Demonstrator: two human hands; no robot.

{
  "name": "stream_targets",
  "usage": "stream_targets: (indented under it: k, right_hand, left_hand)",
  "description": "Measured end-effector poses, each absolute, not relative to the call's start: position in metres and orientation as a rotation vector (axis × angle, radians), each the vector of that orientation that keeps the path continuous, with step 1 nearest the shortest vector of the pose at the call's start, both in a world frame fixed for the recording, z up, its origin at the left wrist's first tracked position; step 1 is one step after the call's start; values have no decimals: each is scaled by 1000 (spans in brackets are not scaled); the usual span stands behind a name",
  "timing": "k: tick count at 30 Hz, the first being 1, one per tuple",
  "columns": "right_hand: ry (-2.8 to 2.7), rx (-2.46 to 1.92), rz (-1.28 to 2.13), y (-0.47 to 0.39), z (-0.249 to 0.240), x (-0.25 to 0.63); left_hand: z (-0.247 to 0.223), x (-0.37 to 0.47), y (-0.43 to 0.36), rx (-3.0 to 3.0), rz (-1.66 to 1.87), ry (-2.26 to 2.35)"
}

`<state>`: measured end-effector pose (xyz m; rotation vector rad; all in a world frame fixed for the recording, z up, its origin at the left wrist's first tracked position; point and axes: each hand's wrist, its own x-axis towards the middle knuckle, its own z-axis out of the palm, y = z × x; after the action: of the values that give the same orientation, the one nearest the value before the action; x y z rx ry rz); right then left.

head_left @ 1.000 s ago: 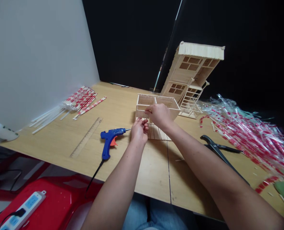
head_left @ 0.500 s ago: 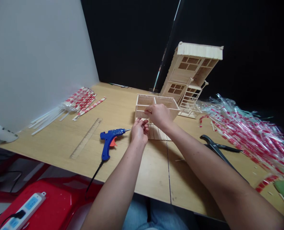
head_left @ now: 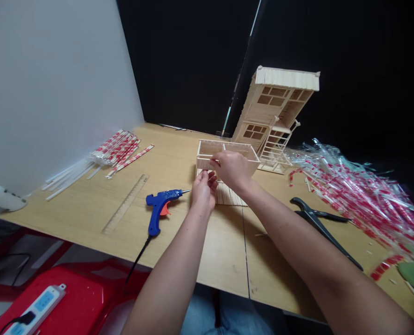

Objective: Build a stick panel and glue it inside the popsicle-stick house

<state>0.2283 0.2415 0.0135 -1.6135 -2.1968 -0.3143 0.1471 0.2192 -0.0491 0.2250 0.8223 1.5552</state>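
Observation:
A small open-topped frame of thin wooden sticks (head_left: 203, 162) stands in front of me, with a slatted strip along its near side. At its near left part is my left hand (head_left: 204, 188), fingers curled upward and closed. My right hand (head_left: 232, 171) reaches over the near wall, thumb and forefinger pinched together. Whatever lies between the fingers of either hand is too small to make out. A blue glue gun (head_left: 158, 207) lies on its side left of my left hand, its nozzle toward the frame.
Behind stands a taller stick house (head_left: 273, 109) with a ladder. Left lie a clear ruler (head_left: 125, 204) and wrapped sticks (head_left: 118, 148). On the right are black pliers-like cutters (head_left: 318, 221) and a plastic wrapper heap (head_left: 360, 195). A power strip (head_left: 39, 307) rests on a red stool (head_left: 84, 288).
The view has shifted slightly. Both hands stay at the frame in nearly the same pose, with only small finger movement.

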Motion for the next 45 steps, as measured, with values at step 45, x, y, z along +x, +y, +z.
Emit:
stream_targets:
  k: [45]
  right_hand:
    - [-2122, -1469, -102, 245, 16, 263]
  left_hand:
    - [-52, 160, 238, 238, 1766, 846]
